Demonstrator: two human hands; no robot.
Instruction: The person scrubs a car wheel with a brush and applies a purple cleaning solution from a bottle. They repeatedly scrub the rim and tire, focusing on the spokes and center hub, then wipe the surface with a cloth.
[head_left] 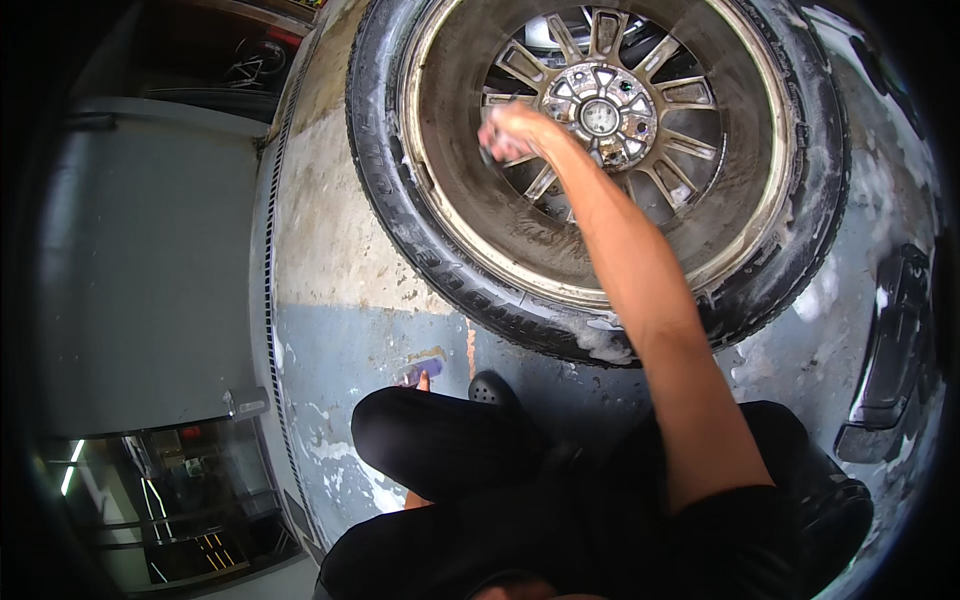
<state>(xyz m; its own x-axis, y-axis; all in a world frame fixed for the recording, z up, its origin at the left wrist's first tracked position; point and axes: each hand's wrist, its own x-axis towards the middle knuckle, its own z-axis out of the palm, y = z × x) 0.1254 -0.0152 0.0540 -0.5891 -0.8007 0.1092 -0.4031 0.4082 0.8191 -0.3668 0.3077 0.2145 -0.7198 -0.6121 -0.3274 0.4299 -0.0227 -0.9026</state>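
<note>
A car wheel lies flat with the hollow inner side of its rim facing up, its black tyre wet and dotted with foam. My right arm reaches across the rim. At the left inner wall, by the spoke ends, my right hand is closed around something small and greyish, blurred by motion. My left hand is mostly hidden behind my knee. One finger shows against a small purple object, which it appears to hold; its kind is unclear. Wet metal spokes surround the hub.
The floor is blue-grey and beige, with worn paint and white patches. A drain grate runs along the left. A black plastic part lies at the right. My dark clog stands close to the tyre.
</note>
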